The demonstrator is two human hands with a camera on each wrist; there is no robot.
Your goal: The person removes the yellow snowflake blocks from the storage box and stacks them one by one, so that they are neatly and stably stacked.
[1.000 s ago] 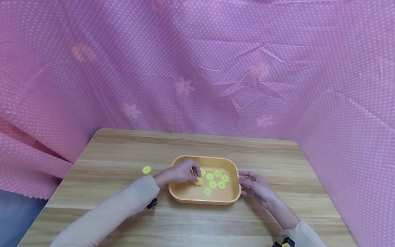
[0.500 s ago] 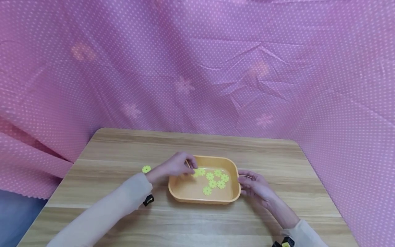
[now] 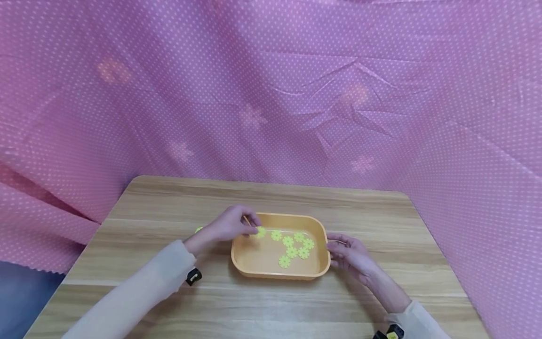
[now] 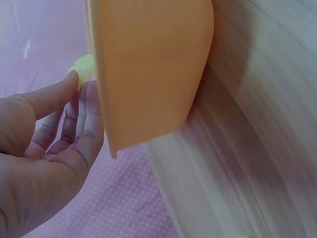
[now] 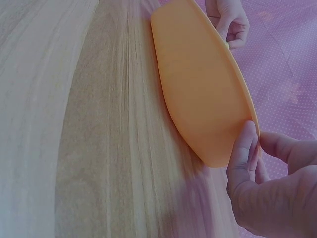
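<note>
Yellow flower disc (image 3: 260,232) is pinched by left hand (image 3: 233,224) over orange tray (image 3: 279,276), left of loose discs (image 3: 292,253). Tray's right end is gripped by right hand (image 3: 354,259).

The tray (image 3: 258,260) is orange; flower discs (image 3: 291,252), yellow; table (image 3: 271,310), brown-grained; curtain (image 3: 271,94), white-dotted pink.

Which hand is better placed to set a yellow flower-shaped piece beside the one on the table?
Likely the left hand: it pinches a yellow flower-shaped piece and is nearer the partly hidden piece on the table. The right hand, farther away, grips the orange tray.
</note>
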